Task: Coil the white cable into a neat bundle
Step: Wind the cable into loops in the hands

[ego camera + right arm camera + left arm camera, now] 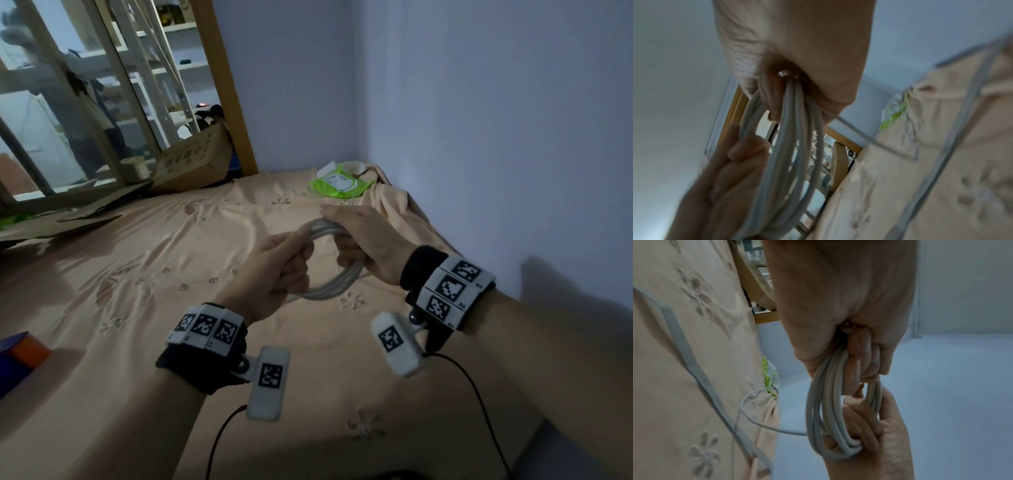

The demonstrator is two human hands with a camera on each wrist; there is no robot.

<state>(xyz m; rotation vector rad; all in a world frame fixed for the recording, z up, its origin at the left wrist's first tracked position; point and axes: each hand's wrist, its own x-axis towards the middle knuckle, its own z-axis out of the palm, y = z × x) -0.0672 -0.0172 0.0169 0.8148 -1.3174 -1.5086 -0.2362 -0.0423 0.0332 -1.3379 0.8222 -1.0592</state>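
Between my two hands, held above the bed, hangs the white cable (327,270), already gathered into several round loops. My left hand (277,270) has its fingers curled round the near-left side of the coil, thumb laid along the top strands, and my right hand (363,246) is wrapped round the far-right side, so both are gripping the same bundle from opposite ends. From the left wrist view I can see the strands lying side by side under my right fingers (861,423), fairly tidy but not bound by anything. One loose tail (764,425) leaves the coil and runs off across the peach bedsheet (154,274) towards the green packet (339,181) near the wall corner; I cannot tell how much of it is left out there. That tail is my worry: if it snags on the rumpled sheet or catches the packet, I judge a pull could drag a loop out of shape or tug the packet along. If I ease either grip to take in the next turn, the springy loops may fan apart, cross over each other, or slip down onto the bed, and the bundle would lose its neatness.
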